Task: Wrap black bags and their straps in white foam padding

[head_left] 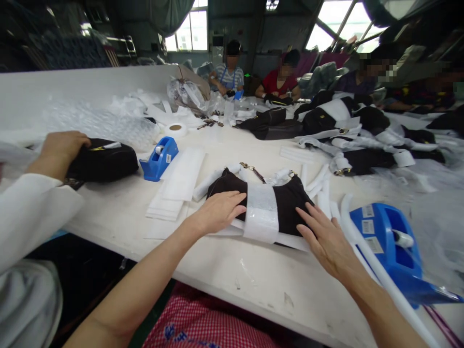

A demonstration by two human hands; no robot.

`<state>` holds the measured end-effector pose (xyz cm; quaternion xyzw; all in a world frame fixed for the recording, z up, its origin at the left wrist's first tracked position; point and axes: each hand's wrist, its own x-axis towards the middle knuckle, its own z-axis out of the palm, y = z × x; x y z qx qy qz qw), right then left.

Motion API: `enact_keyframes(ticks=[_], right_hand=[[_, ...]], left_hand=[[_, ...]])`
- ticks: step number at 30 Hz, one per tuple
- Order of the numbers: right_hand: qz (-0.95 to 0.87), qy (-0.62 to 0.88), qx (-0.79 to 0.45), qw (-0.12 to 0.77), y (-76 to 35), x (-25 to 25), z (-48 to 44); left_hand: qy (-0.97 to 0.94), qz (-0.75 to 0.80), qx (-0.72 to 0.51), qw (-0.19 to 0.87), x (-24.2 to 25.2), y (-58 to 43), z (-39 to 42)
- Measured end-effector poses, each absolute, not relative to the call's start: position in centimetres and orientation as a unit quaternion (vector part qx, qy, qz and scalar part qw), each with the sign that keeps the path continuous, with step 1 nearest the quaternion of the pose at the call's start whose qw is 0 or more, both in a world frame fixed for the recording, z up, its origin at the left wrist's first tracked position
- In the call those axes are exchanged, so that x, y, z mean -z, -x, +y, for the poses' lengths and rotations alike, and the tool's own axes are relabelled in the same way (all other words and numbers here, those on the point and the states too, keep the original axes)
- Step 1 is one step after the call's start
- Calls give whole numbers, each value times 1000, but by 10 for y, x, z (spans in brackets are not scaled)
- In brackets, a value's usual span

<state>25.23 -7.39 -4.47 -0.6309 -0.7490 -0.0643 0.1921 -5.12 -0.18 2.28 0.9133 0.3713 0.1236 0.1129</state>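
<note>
A black handbag (292, 203) lies flat on the table in front of me, with a white foam band (263, 212) wrapped round its middle. Its chain strap (253, 170) and foam-covered handle parts show along the far edge. My left hand (221, 210) rests on the bag's left side, fingers stretched toward the band. On the right side my right hand (322, 237) lies with fingers spread, the fingertips touching the black fabric. Neither hand grips anything. More white foam sheet sticks out under the bag's near edge.
Flat foam sheets (181, 179) and a blue tape dispenser (159, 158) lie to the left. A larger blue tape dispenser (387, 241) stands at right beside foam tubes (362, 241). A co-worker's hand (61, 150) touches another black bag (105, 162). Several wrapped bags (322, 121) are piled behind.
</note>
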Motion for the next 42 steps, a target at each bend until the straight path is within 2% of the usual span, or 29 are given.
enact_keyframes(ticks=[3,7,11,14,18,25,31,35,38,42], right_hand=[[-788,559,85,246,-252,43,-90],[-795,524,130,275,-241,44,-103],[-806,475,186,302,-214,33,-107],[-828,419,200,315,-179,19,-102],[-847,378,181,327,-128,10,-77],[-873,351,136,310,-100,42,-43],[-878,302,147,340,-108,60,-42],[-873,319,157,333,-109,63,-42],[-861,340,150,347,-107,65,-43],[-845,359,141,370,-101,68,-43]], left_hand=[[-903,396,-137,88,-34,70,-9],[-900,419,-112,46,-24,87,-23],[-865,455,-208,47,-8,92,-33],[-824,484,-282,85,-3,96,-33],[-814,486,-293,125,-2,105,-24],[-756,540,-243,281,-7,111,-9],[-654,580,-326,360,9,101,12],[-640,520,-387,413,9,95,17],[-694,439,-407,400,6,99,7],[-803,399,-330,295,6,112,-11]])
